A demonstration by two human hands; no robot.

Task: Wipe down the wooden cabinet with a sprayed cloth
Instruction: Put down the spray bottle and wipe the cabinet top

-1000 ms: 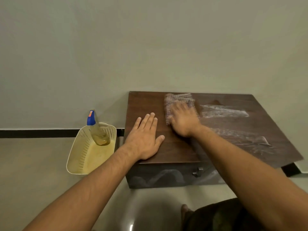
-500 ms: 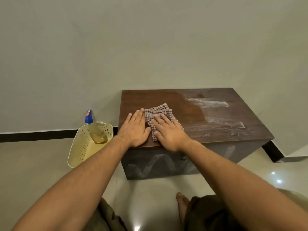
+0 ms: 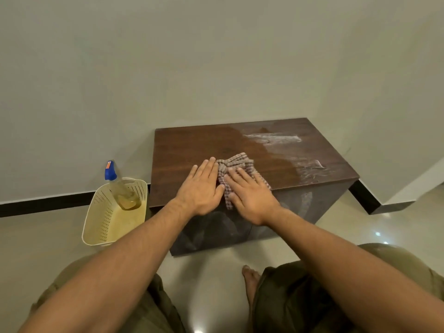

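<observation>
A low dark wooden cabinet [image 3: 192,145] stands against the wall, with whitish dusty streaks on the right part of its top. A checked cloth [image 3: 236,163] lies bunched near the front edge of the top. My right hand [image 3: 251,194] presses flat on the cloth, fingers spread, with part of the cloth hanging over the front edge. My left hand [image 3: 200,188] rests flat on the wood just left of the cloth, its fingers touching the cloth's side.
A cream perforated basket [image 3: 101,222] stands on the floor left of the cabinet, holding a spray bottle [image 3: 120,188] with a blue nozzle. A black skirting strip runs along the wall. My bare foot [image 3: 249,277] and knees are on the glossy floor below.
My right hand has drawn the cloth from the back of the top toward the front edge. My left hand has shifted right until it touches the cloth. The view has pulled back.
</observation>
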